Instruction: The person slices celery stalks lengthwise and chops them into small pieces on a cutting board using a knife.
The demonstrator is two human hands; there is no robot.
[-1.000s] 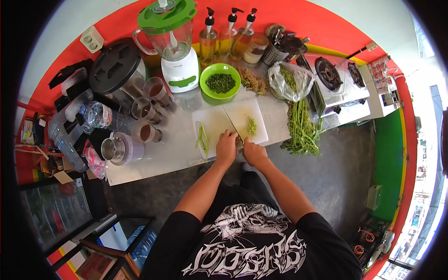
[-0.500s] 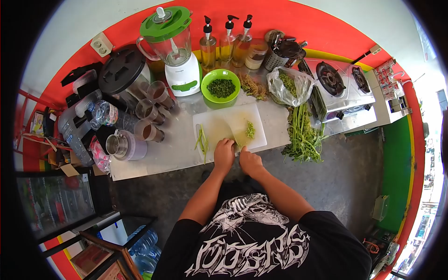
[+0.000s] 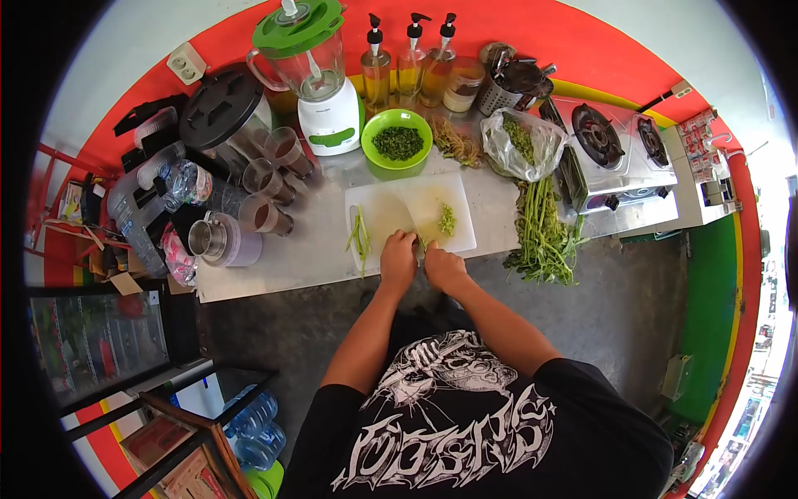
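Observation:
On the white cutting board (image 3: 374, 262), my left hand (image 3: 399, 256) is closed at the near edge, its fingers curled over green stalks that are mostly hidden. Right beside it, my right hand (image 3: 444, 268) is wrapped round the handle of a knife (image 3: 418, 224); the blade lies between the hands and is hard to make out against the board. A small heap of chopped green stems (image 3: 447, 219) sits right of the blade. Several long green stalks (image 3: 359, 236) lie at the board's left side. Behind the board stands a green bowl (image 3: 371, 163) holding chopped dark leaves (image 3: 397, 143).
Left on the metal table (image 3: 312, 270) are a blender (image 3: 330, 125), cups of brown powder (image 3: 266, 216) and a steel-necked flask (image 3: 229, 241). Pump bottles (image 3: 376, 79) line the wall. To the right are leafy stalks (image 3: 542, 237), a plastic bag (image 3: 532, 150) and a gas stove (image 3: 607, 170).
The view has shifted slightly, so the table sits a little higher in the picture. Both hands stay together at the board's near edge, with the right fingers drawn in closer round the knife.

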